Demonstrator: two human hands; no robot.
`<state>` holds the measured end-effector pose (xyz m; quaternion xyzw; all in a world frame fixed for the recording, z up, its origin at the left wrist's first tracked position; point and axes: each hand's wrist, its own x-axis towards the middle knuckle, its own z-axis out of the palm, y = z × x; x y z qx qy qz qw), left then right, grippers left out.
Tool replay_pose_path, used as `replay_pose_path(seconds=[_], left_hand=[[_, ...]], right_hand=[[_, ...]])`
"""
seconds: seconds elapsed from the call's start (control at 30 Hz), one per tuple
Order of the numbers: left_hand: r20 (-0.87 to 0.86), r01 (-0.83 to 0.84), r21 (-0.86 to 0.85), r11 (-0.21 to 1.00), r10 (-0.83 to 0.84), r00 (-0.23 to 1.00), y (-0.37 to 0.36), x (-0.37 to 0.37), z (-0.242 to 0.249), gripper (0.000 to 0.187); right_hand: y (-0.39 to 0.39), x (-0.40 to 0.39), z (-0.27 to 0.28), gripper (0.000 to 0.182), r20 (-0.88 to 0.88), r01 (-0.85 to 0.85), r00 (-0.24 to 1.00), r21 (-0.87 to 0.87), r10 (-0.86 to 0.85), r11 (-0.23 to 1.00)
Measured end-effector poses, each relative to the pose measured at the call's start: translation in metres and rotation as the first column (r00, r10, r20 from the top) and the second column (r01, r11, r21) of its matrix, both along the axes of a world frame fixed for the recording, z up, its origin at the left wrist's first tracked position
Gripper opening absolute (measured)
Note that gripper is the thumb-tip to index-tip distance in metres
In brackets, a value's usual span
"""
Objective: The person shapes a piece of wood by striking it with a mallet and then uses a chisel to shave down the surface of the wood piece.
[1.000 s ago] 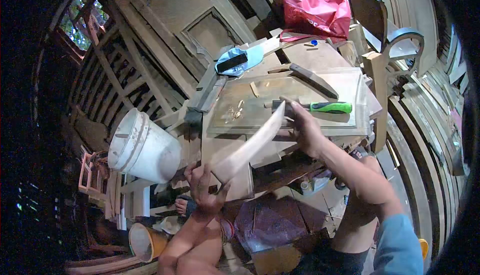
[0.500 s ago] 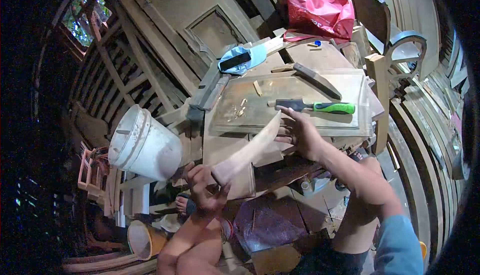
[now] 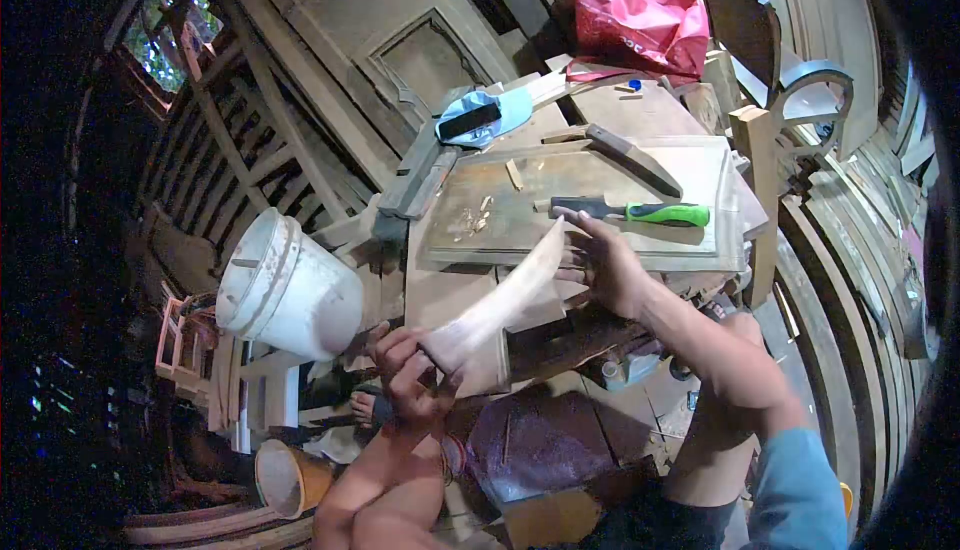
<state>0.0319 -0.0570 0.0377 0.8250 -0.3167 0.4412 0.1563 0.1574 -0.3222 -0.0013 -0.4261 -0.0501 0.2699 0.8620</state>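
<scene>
Curved wood (image 3: 503, 298), now tilted lower, between curled left fingers (image 3: 398, 346), spread right fingers (image 3: 592, 228)

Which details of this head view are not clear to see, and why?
All in the head view:
Wood piece: underside, turned away from the camera.
Right hand: whether it grips the tip; its own fingers hide this.
Bag: inside, hidden by its fabric.
Shavings: exact count, too small.
Blue sleeve: upper part, cut off by the bottom edge.
</scene>
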Motion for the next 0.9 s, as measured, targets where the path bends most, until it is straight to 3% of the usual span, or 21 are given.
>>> replay_pose_path(seconds=[0.27,0.37,0.43,0.47,0.57,0.63,0.77,0.83,0.9], left_hand=[[-0.071,-0.033,-0.068,0.997,0.028,0.997,0.004,0.001,-0.002,0.046],[-0.036,-0.012,-0.043,0.999,0.011,0.999,0.007,0.006,-0.009,0.047],[0.028,0.022,-0.279,0.96,-0.015,0.999,0.002,0.009,-0.017,0.047],[0.028,0.022,-0.28,0.96,-0.015,1.0,0.001,0.009,-0.017,0.047],[0.02,-0.013,-0.324,0.946,0.021,1.0,-0.001,0.01,-0.014,0.046],[-0.046,-0.063,-0.501,0.863,0.046,0.998,-0.003,0.009,-0.017,0.045],[-0.131,-0.163,-0.615,0.771,0.104,0.986,0.004,0.009,-0.017,0.044],[-0.292,-0.228,-0.752,0.618,-0.003,0.956,0.008,0.01,-0.017,0.042],[-0.338,-0.288,-0.737,0.611,0.036,0.941,0.009,0.01,-0.014,0.039]], right_hand=[[-0.004,-0.005,0.011,0.053,-0.12,-0.031,0.992,-0.031,0.027,0.999],[-0.003,-0.008,0.012,0.054,-0.039,0.012,0.999,0.042,-0.011,0.999],[-0.001,-0.004,0.006,0.053,0.028,0.028,0.999,0.062,-0.03,0.998],[0.0,-0.002,0.003,0.054,0.095,0.043,0.994,0.082,-0.051,0.996],[0.002,-0.002,0.003,0.043,0.058,0.088,0.994,0.11,-0.095,0.99],[0.002,-0.001,0.002,0.043,0.078,0.113,0.99,0.053,-0.117,0.992],[0.004,-0.002,0.001,0.04,0.122,0.169,0.979,-0.016,-0.166,0.986],[0.005,-0.002,0.0,0.038,0.151,0.188,0.972,-0.033,-0.181,0.982],[0.005,-0.001,-0.001,0.035,0.209,0.227,0.955,-0.066,-0.209,0.972]])
